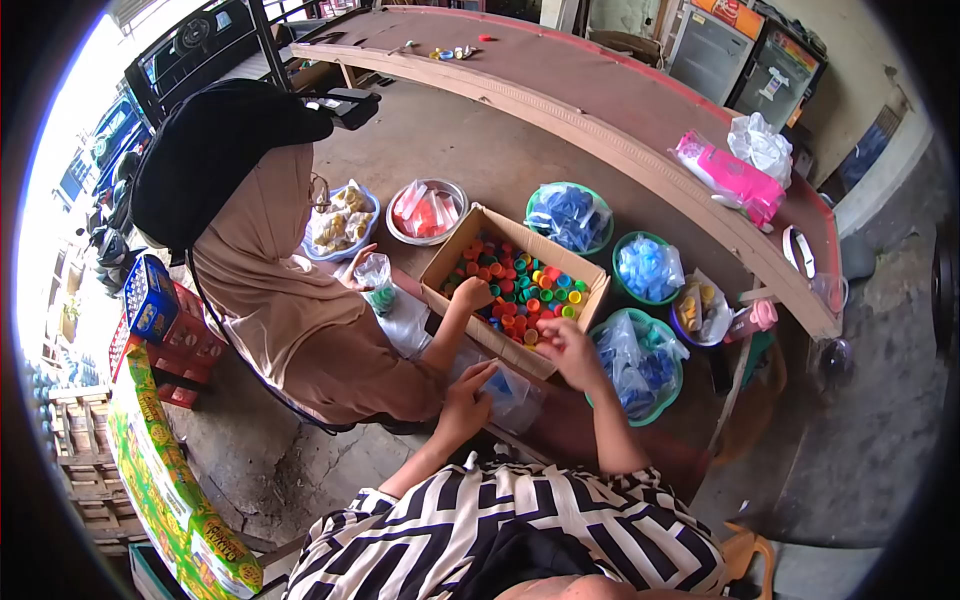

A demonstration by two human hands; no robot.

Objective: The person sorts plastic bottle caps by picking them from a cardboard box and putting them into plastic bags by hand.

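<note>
My left hand (466, 408) is closed at the edge of a clear plastic bag (515, 395), which has something blue inside. My right hand (570, 357) hangs over the near right corner of a cardboard box (400, 283), its fingers bent together; whether a cap is between them is hidden. Many red, orange, yellow, green and blue plastic bottle caps (515, 285) fill the box. A co-worker's hand (472, 293) reaches in at the box's left side. The co-worker's other hand is beside a small clear bag (375, 280) of caps.
Around the box stand a green basin (680, 375) of bagged blue caps, more basins with bags, and a metal bowl (466, 205) of red bagged items. A long wooden-edged table (640, 140) curves behind, bearing a pink package (735, 178). The co-worker (300, 320) sits close at left.
</note>
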